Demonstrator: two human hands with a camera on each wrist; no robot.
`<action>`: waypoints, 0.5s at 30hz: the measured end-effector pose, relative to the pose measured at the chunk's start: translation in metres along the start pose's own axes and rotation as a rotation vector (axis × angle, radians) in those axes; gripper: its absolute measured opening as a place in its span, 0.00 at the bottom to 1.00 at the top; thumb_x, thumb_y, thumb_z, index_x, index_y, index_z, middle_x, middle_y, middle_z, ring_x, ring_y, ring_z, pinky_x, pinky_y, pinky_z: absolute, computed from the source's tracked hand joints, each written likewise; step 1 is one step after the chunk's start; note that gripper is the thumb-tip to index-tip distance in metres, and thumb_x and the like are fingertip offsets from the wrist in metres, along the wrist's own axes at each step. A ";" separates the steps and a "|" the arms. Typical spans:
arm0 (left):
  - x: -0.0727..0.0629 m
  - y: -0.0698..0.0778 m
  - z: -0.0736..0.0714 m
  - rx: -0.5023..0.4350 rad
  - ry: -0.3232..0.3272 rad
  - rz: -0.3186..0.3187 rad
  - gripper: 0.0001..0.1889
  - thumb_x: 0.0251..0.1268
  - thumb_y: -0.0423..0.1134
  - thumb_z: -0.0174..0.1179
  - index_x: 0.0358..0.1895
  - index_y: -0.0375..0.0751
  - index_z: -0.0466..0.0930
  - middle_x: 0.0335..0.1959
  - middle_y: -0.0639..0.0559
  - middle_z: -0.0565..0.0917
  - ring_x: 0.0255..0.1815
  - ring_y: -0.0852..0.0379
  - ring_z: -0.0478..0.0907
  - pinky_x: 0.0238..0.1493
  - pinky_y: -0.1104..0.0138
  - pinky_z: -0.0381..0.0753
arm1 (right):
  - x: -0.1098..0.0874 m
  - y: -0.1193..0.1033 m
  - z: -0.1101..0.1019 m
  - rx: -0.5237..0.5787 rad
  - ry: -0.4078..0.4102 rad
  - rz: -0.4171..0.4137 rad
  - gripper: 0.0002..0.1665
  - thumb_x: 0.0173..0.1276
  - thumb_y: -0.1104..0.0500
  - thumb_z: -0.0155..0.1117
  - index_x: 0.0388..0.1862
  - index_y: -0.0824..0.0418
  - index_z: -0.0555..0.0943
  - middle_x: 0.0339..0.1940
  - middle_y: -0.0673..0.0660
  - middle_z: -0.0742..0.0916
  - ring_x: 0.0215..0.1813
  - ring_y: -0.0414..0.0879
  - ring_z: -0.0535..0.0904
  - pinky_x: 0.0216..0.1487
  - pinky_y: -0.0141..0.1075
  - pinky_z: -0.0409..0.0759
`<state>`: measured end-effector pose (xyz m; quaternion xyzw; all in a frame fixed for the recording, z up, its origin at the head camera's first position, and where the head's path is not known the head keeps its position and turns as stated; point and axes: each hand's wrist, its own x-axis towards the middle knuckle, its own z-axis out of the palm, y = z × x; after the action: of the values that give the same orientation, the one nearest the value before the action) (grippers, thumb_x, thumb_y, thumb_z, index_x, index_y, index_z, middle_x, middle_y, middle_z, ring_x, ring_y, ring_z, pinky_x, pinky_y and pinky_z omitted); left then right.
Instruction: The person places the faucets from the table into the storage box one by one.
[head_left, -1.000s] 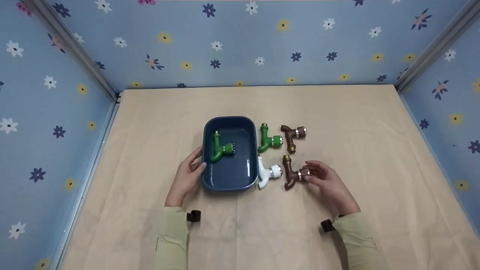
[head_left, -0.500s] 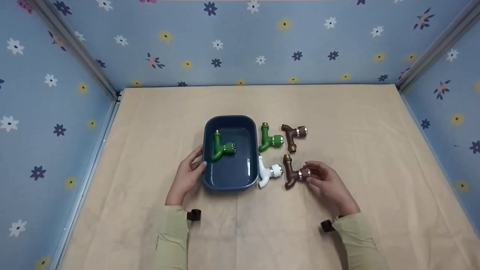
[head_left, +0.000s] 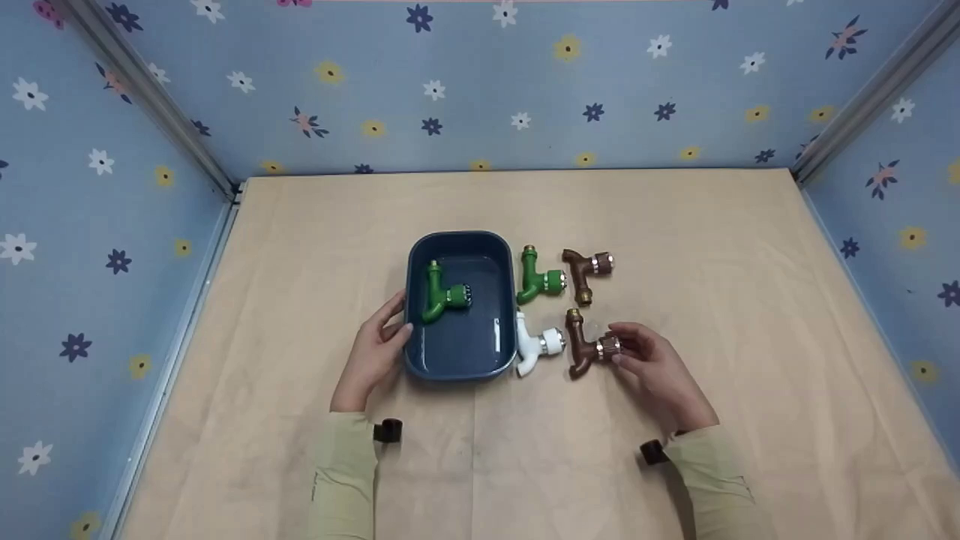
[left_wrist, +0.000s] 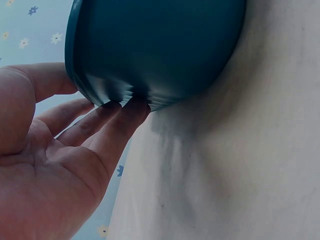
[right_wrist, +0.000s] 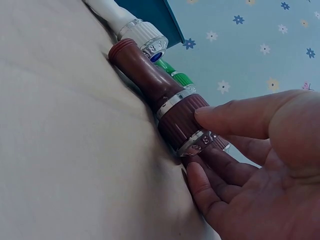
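A dark blue plastic basin [head_left: 457, 356] stands on the cloth, and a green tap [head_left: 433, 300] lies inside it. My left hand [head_left: 375, 356] grips the basin's left side, thumb at the rim; the left wrist view shows fingertips [left_wrist: 132, 110] against its outer wall. On the right, my right hand [head_left: 660, 367] pinches the ribbed knob of the nearer brown tap [head_left: 577, 345]. The right wrist view has the thumb on top of that knob [right_wrist: 182, 120] and fingers below, with the tap lying close along the cloth.
Between basin and held tap lies a white tap [head_left: 529, 349], right beside the basin wall. Behind it are another green tap [head_left: 530, 281] and a second brown tap [head_left: 580, 274]. Flowered blue panels [head_left: 480, 82] border the cloth-covered table [head_left: 750, 300] at the back and sides.
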<state>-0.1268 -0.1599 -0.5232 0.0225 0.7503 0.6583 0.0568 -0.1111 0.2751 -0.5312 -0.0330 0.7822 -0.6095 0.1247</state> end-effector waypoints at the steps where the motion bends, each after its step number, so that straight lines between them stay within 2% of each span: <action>1: -0.001 0.003 0.000 -0.005 -0.006 0.000 0.30 0.70 0.26 0.51 0.73 0.38 0.57 0.69 0.35 0.62 0.63 0.37 0.69 0.63 0.56 0.68 | 0.000 0.000 0.000 -0.001 0.002 0.003 0.29 0.61 0.77 0.59 0.63 0.72 0.69 0.56 0.68 0.78 0.59 0.58 0.74 0.58 0.31 0.73; 9: 0.002 -0.002 0.000 -0.029 -0.008 0.024 0.30 0.69 0.25 0.51 0.73 0.36 0.55 0.70 0.33 0.61 0.64 0.36 0.67 0.65 0.54 0.65 | -0.002 -0.003 0.002 -0.011 0.025 -0.013 0.29 0.61 0.77 0.60 0.62 0.73 0.70 0.56 0.69 0.78 0.58 0.59 0.74 0.60 0.35 0.72; 15: 0.001 -0.001 0.000 -0.023 0.000 0.020 0.30 0.70 0.26 0.52 0.73 0.37 0.57 0.69 0.34 0.62 0.63 0.37 0.69 0.63 0.56 0.67 | -0.002 -0.005 0.003 -0.007 0.032 -0.016 0.29 0.61 0.76 0.61 0.62 0.73 0.70 0.57 0.68 0.78 0.58 0.59 0.75 0.58 0.34 0.73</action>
<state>-0.1279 -0.1599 -0.5242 0.0293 0.7425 0.6673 0.0506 -0.1085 0.2714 -0.5272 -0.0298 0.7859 -0.6083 0.1073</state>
